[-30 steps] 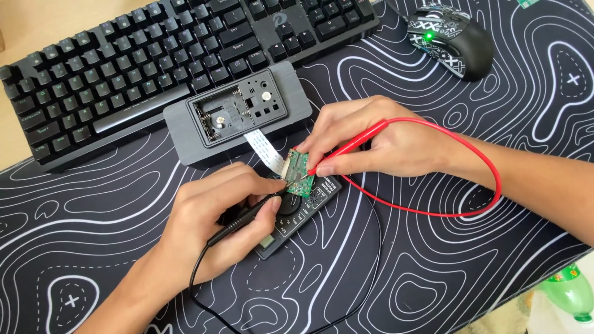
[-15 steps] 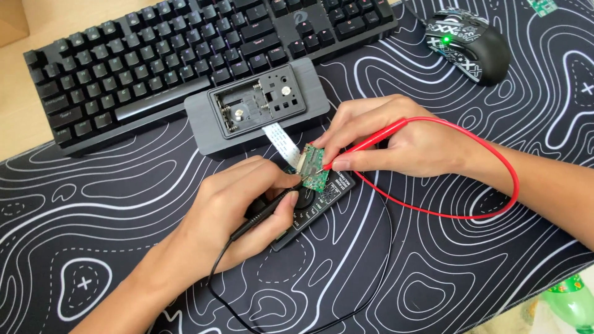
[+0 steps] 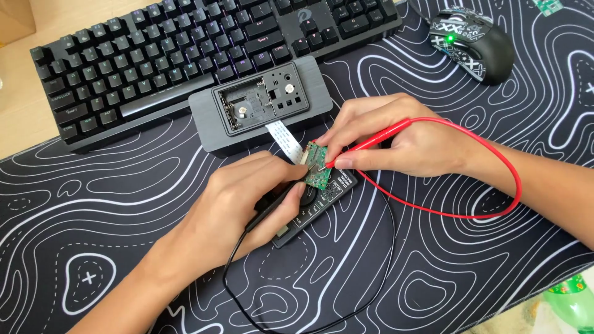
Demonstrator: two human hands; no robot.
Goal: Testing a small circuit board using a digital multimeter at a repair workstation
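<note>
Green circuit board (image 3: pixel 317 168) under red probe (image 3: pixel 371 141) pinched in right hand (image 3: pixel 396 139) grip, left hand (image 3: pixel 244 201) grip closed on black probe (image 3: pixel 272 207)

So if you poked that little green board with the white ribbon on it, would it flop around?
Probably the small green circuit board stays stiff; it looks flat and rigid. The white ribbon cable bends from the grey case, so it likely flexes. The board looks light; the right hand steadies it with fingertips.
</note>
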